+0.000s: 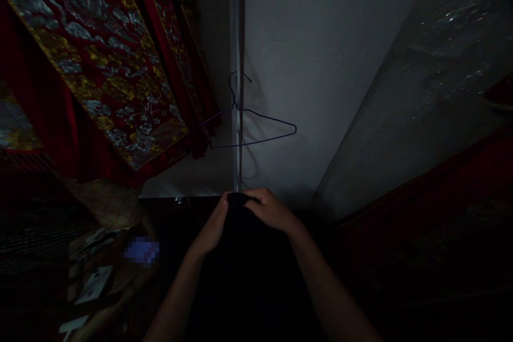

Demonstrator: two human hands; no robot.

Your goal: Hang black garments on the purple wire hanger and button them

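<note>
Both my hands grip the upper edge of a black cloth, whose shape is lost in the dark below. My left hand closes on its left corner, fingers mostly hidden behind the fabric. My right hand pinches the right side, thumb in front. Above them a thin dark wire hanger hangs bare against the wall, apart from both hands. A narrow vertical pole runs down the wall just over the cloth.
Red cloth embroidered in gold and silver hangs at the upper left. Clear plastic sheeting slants along the right, over something red. At lower left lie a white phone and a blurred-out bluish patch. The scene is very dim.
</note>
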